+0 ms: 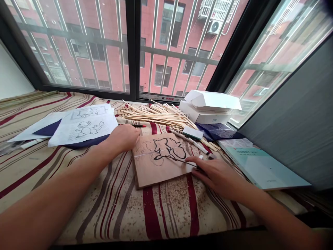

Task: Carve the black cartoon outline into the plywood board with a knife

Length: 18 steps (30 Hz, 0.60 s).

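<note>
A square wooden board (148,175) lies flat on the striped cloth. It carries a cartoon outline in thick dark lines, with fainter pencil lines at its left. At the board's upper left corner, my left hand (126,139) is closed on the edge, its fingertips partly hidden. My right hand (213,172) grips a thin, dark carving tool (183,161) at the board's right side. The tool's slim shaft reaches left over the drawing, and its tip is at the dark lines near the lower middle. Wood crumbs (169,196) are scattered on the cloth in front.
Printed cartoon sheets (85,128) lie at left on dark blue paper. Thin wooden sticks (158,114) are piled behind the board, near a black and red pen (139,125). A white marker (195,143), a white box (205,113) and a pale green book (262,163) are at right.
</note>
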Each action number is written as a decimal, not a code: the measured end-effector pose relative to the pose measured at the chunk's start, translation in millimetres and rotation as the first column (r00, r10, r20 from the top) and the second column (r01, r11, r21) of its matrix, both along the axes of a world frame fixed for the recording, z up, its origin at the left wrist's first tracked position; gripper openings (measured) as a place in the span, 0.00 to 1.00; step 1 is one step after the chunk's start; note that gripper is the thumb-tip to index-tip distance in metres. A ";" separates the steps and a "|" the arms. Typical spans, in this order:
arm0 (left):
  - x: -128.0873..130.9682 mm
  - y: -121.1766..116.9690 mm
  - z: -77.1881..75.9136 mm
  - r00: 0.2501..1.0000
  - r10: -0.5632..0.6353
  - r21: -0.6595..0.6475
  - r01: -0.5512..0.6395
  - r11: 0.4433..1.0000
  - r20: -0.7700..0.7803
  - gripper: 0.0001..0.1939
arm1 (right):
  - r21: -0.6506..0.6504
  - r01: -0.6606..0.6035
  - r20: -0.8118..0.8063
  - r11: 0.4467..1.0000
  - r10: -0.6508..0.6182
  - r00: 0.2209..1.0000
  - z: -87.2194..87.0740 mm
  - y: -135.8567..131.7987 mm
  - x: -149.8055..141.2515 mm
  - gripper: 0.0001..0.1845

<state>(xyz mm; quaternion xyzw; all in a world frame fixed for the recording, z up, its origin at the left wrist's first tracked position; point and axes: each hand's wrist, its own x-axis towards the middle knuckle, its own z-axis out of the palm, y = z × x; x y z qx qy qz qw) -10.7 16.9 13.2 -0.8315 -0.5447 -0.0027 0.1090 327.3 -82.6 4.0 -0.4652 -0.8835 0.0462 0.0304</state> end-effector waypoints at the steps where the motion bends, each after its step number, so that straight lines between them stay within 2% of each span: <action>1: 1.1 -2.5 2.5 1.000 0.017 -0.002 -0.017 1.000 -0.019 0.15 | 0.004 -0.003 -0.011 1.000 0.003 1.000 1.9 2.4 3.8 0.20; 4: 4.7 -8.0 8.6 0.996 0.042 -0.017 -0.043 0.999 -0.074 0.16 | -0.005 -0.048 -0.128 0.999 0.047 0.991 9.5 6.5 3.8 0.19; 7: 6.7 -10.2 12.3 0.993 0.045 -0.037 -0.050 0.998 -0.113 0.18 | 0.018 -0.089 -0.228 0.996 0.091 0.969 15.9 12.7 -14.1 0.21; 11: 4.5 -9.4 14.3 0.990 0.034 -0.068 -0.044 0.997 -0.139 0.19 | 0.030 -0.186 -0.147 0.982 0.188 0.971 18.1 28.4 -40.7 0.25; 15: -5.1 -7.8 16.9 0.991 -0.087 -0.178 0.068 0.982 -0.103 0.18 | 0.010 -0.247 -0.166 0.969 0.246 0.955 14.6 39.5 -41.7 0.26; 18: -15.2 -8.1 21.2 0.982 -0.185 -0.325 0.164 0.932 -0.036 0.19 | 0.026 -0.270 -0.185 0.962 0.270 0.945 11.5 39.9 -35.2 0.27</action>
